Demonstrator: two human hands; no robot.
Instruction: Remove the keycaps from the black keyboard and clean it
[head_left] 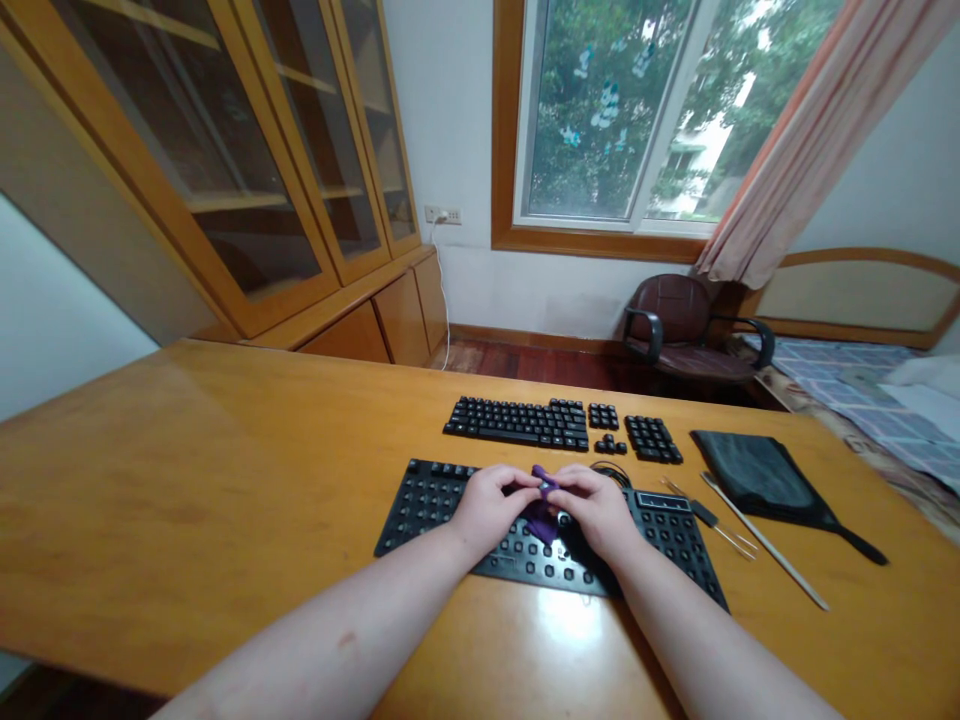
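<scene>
Both my left hand (495, 508) and my right hand (594, 508) pinch a small purple cloth (543, 522) between their fingertips, close together. Something small and pale shows in the cloth between the fingers, too small to name. Beneath my hands lies a black keyboard (435, 505) with most of its keycaps off and its switches bare. My wrists and hands cover part of its middle. Behind it, the loose black keycaps (517, 422) are laid out in keyboard order, with a number pad block (653, 439) at the right.
Right of the keyboard lie a wire keycap puller (720, 525), a long pale stick (765, 542) and a black pouch (757, 470). A coiled black cable (611, 472) sits behind the keyboard. Beyond the wooden table (225, 480) stand an armchair (675, 325) and a glass-fronted cabinet (300, 150).
</scene>
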